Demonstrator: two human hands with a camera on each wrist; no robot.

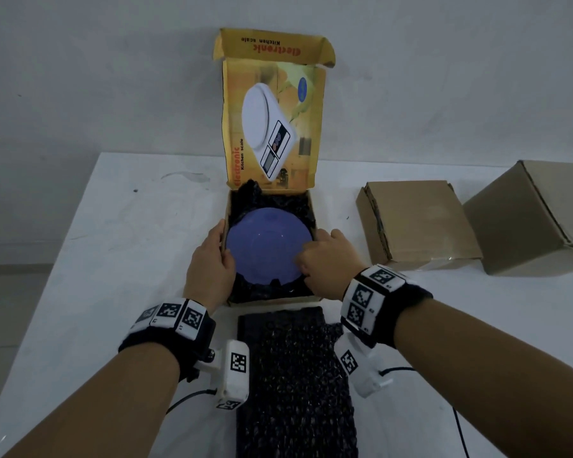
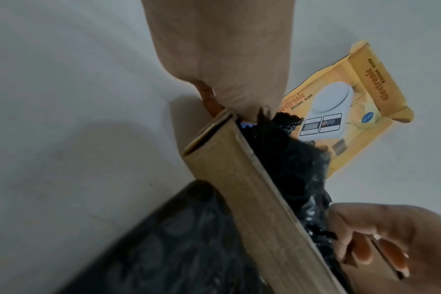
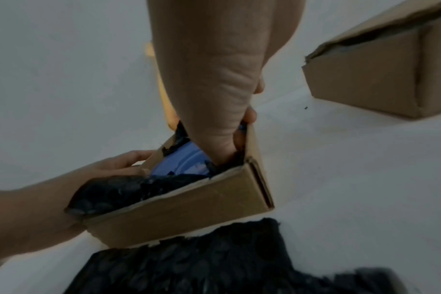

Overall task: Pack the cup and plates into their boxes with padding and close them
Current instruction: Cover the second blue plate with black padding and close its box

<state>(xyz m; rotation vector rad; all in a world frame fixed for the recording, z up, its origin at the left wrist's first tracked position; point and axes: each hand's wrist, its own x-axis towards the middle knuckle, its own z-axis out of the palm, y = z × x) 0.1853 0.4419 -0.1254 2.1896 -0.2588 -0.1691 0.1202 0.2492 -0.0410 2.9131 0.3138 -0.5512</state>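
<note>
A blue plate (image 1: 267, 246) lies in the open yellow kitchen-scale box (image 1: 272, 300) on black bubble-wrap padding (image 1: 278, 200). The box lid (image 1: 273, 127) stands upright at the back. My left hand (image 1: 212, 259) straddles the left wall of the box, thumb inside at the plate's rim and fingers outside. My right hand (image 1: 325, 256) straddles the right wall the same way. In the right wrist view the right hand (image 3: 214, 99) reaches down beside the plate (image 3: 179, 161). A loose black padding sheet (image 1: 295, 375) lies flat in front of the box.
Two shut brown cardboard boxes stand to the right, the nearer (image 1: 414, 223) a hand's width from the yellow box, the larger (image 1: 536, 219) beyond it. The white table (image 1: 113, 259) ends at a wall behind. Thin black cables (image 1: 457, 421) trail near my wrists.
</note>
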